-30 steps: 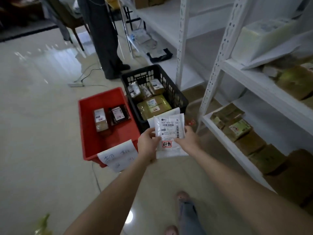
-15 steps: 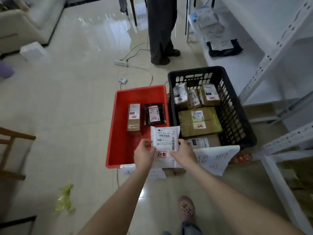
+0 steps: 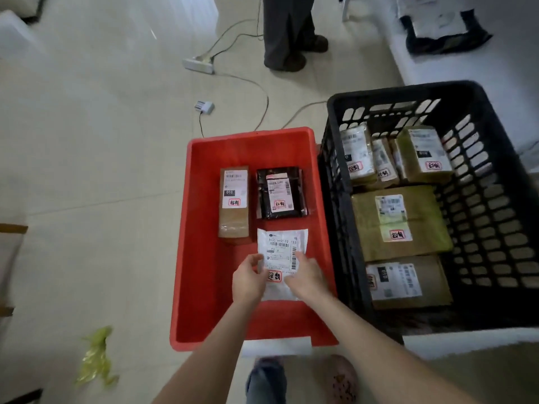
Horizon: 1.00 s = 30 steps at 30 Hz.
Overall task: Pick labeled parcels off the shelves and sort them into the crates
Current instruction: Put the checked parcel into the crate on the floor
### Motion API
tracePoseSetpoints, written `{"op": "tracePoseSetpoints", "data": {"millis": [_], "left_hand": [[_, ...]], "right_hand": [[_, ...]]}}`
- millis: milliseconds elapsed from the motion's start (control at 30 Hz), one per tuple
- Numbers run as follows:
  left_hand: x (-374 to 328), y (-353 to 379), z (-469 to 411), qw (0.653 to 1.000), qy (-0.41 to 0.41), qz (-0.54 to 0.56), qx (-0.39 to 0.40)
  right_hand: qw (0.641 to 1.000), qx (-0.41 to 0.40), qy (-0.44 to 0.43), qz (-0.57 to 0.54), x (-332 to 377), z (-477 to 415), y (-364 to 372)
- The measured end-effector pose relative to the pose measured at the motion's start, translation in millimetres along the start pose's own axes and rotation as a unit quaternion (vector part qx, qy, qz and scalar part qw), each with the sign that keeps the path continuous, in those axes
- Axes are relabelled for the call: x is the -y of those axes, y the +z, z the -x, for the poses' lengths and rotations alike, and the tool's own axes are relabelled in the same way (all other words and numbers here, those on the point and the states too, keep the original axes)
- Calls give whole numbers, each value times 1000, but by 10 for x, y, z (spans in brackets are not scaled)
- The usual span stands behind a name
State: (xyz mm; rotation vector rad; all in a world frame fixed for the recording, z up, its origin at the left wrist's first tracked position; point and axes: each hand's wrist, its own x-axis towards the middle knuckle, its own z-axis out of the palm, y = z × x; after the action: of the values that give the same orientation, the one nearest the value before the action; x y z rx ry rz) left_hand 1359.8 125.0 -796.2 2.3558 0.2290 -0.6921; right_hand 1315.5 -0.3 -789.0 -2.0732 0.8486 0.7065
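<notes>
In the red plastic crate (image 3: 180, 228), the left hand (image 3: 250, 282) and right hand (image 3: 306, 279) cover the lower half of a white plastic mailer parcel (image 3: 281, 246); whether they grip it or merely rest on it cannot be told. Its fine label print is too small to read. Beyond the crate, a person in dark trousers (image 3: 287, 30) is cut off at the top of the view, only legs and shoes showing. Right of it, a black slotted plastic crate (image 3: 495, 199) runs out of view.

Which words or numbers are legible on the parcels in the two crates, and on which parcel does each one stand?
"010": brown parcel in the red crate.
"010", sideways: nearest parcel in the black crate.
"12 123", end of the top number: white parcel held by the left hand and right hand.
Red-framed stickers and all other label print: too blurred to read.
</notes>
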Motion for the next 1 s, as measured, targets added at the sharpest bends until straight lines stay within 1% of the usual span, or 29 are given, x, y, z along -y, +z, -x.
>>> {"op": "tracePoseSetpoints", "data": {"millis": [233,333,400,567,700,767,833,1000], "left_hand": [[271,547,-1024,992,16,-49,113],[363,753,-1370,984,16,-72,164],[413,850,-1527,980,14,-69,187],[496,922,-1646,968,15,-110,224],[385,736,-1545,967,18,-140,214],[264,557,-1445,960,53,-181,207],[104,345,-1307,943,105,-240,204],[-437,-217,-905,874,223,-386,192]], "right_hand": [[997,-16,81,6,-62,-1077,430],[996,-23,84,16,-131,-1421,542],[997,-12,78,20,-175,-1581,586],[996,42,72,10,-207,-1712,608],[996,23,77,29,-156,-1528,511],[996,3,78,45,-70,-1362,403],[996,-16,72,58,63,-1146,257],[994,-55,22,89,413,-477,-158]]}}
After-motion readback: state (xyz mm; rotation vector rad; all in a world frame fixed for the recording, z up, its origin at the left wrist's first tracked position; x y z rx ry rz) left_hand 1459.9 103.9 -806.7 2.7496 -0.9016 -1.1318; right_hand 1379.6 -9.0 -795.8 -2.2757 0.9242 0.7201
